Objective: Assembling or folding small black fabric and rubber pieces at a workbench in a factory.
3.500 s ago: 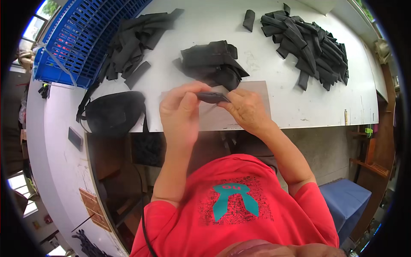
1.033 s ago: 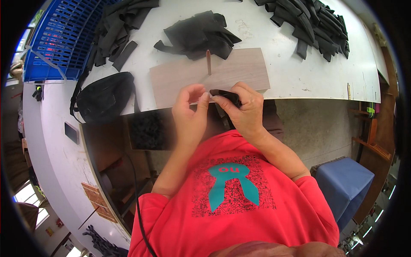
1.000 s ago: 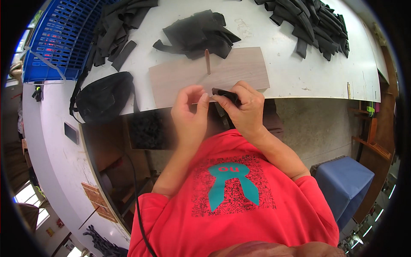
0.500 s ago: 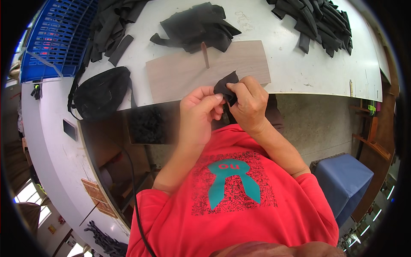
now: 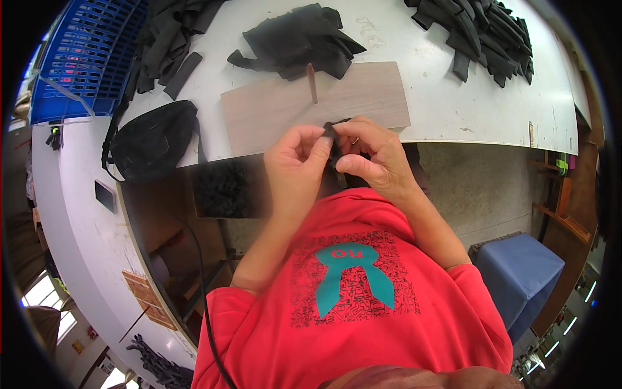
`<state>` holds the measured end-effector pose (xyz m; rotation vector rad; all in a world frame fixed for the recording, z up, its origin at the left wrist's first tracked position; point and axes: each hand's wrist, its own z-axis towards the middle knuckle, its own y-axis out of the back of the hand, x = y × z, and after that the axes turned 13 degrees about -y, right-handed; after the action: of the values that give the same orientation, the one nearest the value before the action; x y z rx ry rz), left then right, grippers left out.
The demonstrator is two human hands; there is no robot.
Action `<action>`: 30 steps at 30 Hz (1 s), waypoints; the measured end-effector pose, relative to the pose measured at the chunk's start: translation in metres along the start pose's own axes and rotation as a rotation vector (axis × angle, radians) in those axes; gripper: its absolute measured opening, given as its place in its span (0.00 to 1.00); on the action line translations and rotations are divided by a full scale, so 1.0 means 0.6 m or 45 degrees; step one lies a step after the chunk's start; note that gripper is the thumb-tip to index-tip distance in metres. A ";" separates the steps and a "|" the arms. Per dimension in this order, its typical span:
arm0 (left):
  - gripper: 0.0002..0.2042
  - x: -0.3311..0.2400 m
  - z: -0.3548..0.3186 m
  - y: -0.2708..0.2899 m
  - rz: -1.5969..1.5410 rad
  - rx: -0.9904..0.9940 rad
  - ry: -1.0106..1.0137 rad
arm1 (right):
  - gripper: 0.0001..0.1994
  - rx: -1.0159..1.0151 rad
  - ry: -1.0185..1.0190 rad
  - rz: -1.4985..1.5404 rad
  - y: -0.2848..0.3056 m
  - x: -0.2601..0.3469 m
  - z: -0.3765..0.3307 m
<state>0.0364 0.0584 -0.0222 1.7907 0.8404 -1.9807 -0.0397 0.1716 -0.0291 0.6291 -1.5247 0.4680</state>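
Just above the table's front edge, a small piece of black fabric (image 5: 334,150) is folded or bunched between my two hands. My left hand (image 5: 295,159) pinches it between thumb and fingers. My right hand (image 5: 382,159) curls round its other side, index finger at its top and thumb tip against its lower part. Part of the fabric is hidden behind the fingers. Beyond the hands lies a flat wooden board (image 5: 369,97) with a pointed wooden peg (image 5: 311,84) standing up from it.
Behind the board lies a pile of black fabric pieces (image 5: 291,42). More black strips are heaped at the far left (image 5: 172,48) and far right (image 5: 479,32). A black pouch (image 5: 152,142) and a blue plastic basket (image 5: 91,61) sit at left. A blue-covered stool (image 5: 518,279) stands at right.
The fabric was spread wider and stuck up between my hands; now it is narrower and folded down. My right hand has gone from a tight pinch to a looser curl.
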 end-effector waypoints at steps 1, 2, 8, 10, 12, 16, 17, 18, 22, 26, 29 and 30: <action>0.02 -0.001 -0.003 0.000 0.024 0.062 -0.067 | 0.11 0.014 -0.061 -0.038 0.003 0.002 -0.001; 0.02 0.002 -0.007 0.001 0.022 0.065 -0.068 | 0.12 0.029 -0.121 -0.075 0.005 0.003 -0.002; 0.04 0.016 -0.019 -0.007 0.797 -0.067 -0.634 | 0.07 -0.364 0.269 -0.694 -0.022 -0.001 0.007; 0.09 -0.012 -0.011 -0.010 0.110 -0.144 -0.088 | 0.05 -0.407 0.238 -0.670 -0.024 -0.005 0.011; 0.10 -0.011 0.005 0.018 -0.480 -0.025 0.126 | 0.06 -0.312 -0.047 -0.294 -0.020 0.001 0.013; 0.11 -0.022 0.007 0.021 -0.574 0.196 0.194 | 0.04 0.100 -0.378 0.330 0.004 -0.018 0.016; 0.11 -0.017 0.009 0.025 -0.367 0.142 0.181 | 0.04 0.275 -0.597 0.654 0.004 -0.020 0.014; 0.12 -0.011 0.011 0.026 -0.163 0.092 0.166 | 0.04 0.448 -0.813 0.975 0.004 -0.023 0.013; 0.10 0.020 -0.002 0.007 0.645 -0.182 -0.596 | 0.07 0.528 -0.795 0.910 -0.014 -0.012 0.009; 0.09 0.006 0.007 0.026 0.237 -0.061 -0.298 | 0.09 0.348 -0.695 0.656 -0.012 -0.007 0.015; 0.10 -0.019 0.014 0.041 -0.435 0.150 0.058 | 0.10 0.377 -0.643 0.808 -0.011 -0.016 0.014; 0.11 -0.028 0.008 0.047 -0.713 0.321 0.177 | 0.10 0.383 -0.643 0.807 -0.011 -0.012 0.013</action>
<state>0.0525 0.0317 -0.0110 2.0110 1.3027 -2.4107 -0.0417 0.1625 -0.0374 0.5016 -2.1641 1.0971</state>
